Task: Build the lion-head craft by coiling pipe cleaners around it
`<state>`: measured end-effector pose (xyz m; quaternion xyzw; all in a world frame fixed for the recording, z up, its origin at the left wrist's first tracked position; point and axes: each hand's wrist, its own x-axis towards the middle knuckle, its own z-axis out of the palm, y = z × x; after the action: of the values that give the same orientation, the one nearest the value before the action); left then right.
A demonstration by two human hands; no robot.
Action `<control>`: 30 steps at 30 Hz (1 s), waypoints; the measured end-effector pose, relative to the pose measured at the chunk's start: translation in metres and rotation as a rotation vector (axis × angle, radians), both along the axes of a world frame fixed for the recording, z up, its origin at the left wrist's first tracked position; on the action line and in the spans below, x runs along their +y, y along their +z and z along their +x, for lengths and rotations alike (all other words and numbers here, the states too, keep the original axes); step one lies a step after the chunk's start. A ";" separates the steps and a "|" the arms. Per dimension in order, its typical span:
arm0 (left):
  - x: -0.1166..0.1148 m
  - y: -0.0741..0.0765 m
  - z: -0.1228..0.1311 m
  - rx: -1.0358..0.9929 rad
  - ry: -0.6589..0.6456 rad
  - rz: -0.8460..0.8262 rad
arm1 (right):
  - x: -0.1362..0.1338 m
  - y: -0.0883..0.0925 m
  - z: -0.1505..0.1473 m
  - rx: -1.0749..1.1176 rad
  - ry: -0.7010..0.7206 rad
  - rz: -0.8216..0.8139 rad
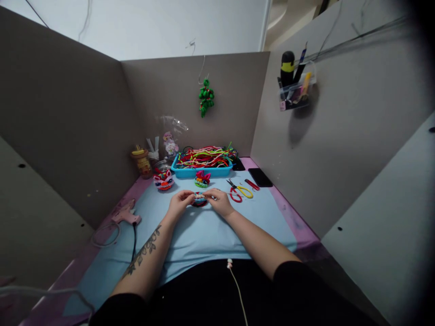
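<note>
Between my two hands sits a small rounded piece of braided cord in light blue, white and dark red. My left hand pinches its left side between thumb and fingers. On its right side my right hand is closed too, fingertips at the upper edge. Just beyond stands a small knotted cord figure in green, orange and pink. A second figure, pink, red and orange, is farther left. Right of my right hand lie scissors with one red and one yellow handle.
A blue tray heaped with coloured cords stands at the back. A pink glue gun with its cable lies left; a phone and a red cutter lie right. Grey partitions enclose the table. A tool holder hangs at right.
</note>
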<state>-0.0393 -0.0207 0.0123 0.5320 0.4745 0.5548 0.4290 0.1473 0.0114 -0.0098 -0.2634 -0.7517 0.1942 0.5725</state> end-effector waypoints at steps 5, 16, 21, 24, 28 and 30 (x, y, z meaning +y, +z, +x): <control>-0.001 -0.003 0.003 0.083 -0.021 0.049 | -0.003 -0.001 -0.004 -0.036 0.010 -0.054; -0.003 -0.003 0.004 0.130 0.052 0.136 | -0.006 0.003 -0.006 -0.009 -0.018 -0.053; -0.001 -0.006 0.005 0.065 -0.008 0.051 | -0.005 0.001 -0.006 -0.035 -0.012 0.087; -0.002 -0.009 0.007 0.052 -0.065 0.025 | -0.006 -0.001 -0.008 -0.088 -0.020 0.122; -0.002 -0.008 0.008 0.076 -0.081 0.042 | -0.009 0.000 -0.010 -0.134 -0.010 0.078; -0.002 -0.006 0.008 0.082 -0.040 0.067 | -0.011 0.001 -0.010 -0.126 -0.024 0.005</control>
<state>-0.0313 -0.0232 0.0059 0.5777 0.4620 0.5393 0.4023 0.1368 0.0009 -0.0087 -0.2827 -0.7835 0.1684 0.5271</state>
